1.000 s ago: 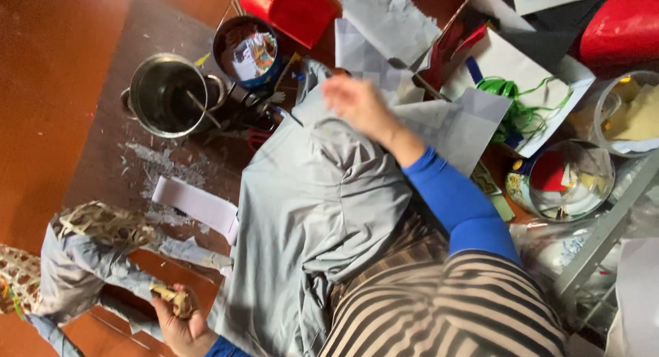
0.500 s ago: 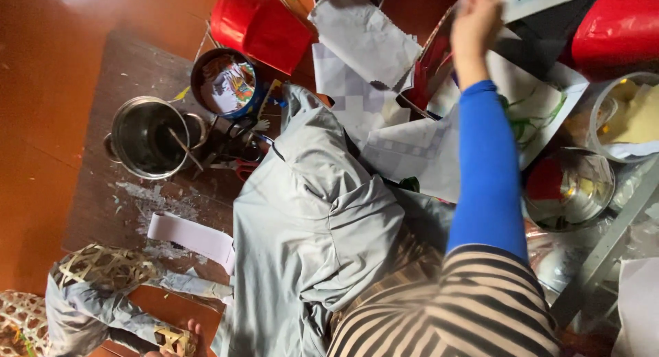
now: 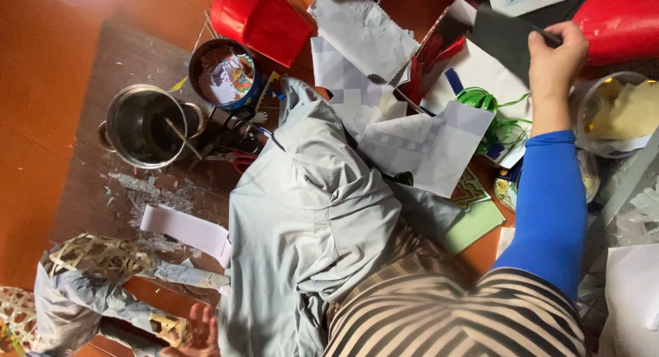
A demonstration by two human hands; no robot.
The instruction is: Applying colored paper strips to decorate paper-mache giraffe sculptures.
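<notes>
Left hand point(image 3: 199, 331): at the bottom edge, fingers against the grey papier-mâché figure with woven straw patches point(image 3: 89, 288); whether it grips cannot be told.
Left side: a steel pot with a stick in it point(image 3: 141, 127) and a round tin of paper scraps point(image 3: 223, 72) stand on the brown board point(image 3: 130, 48), near its far edge.
Middle: a pale grey cloth point(image 3: 309, 220) lies over the lap.
Right hand point(image 3: 555, 51): clamped on the upper edge of the dark grey paper sheet point(image 3: 504, 34), raised above the white cut papers point(image 3: 432, 147).
Step, as judged: drawing this sheet out of the pile.
Next move calls for: a lift clear of the green ribbon point(image 3: 498, 117).
Room: tight on the right; open floor lies on the left.
</notes>
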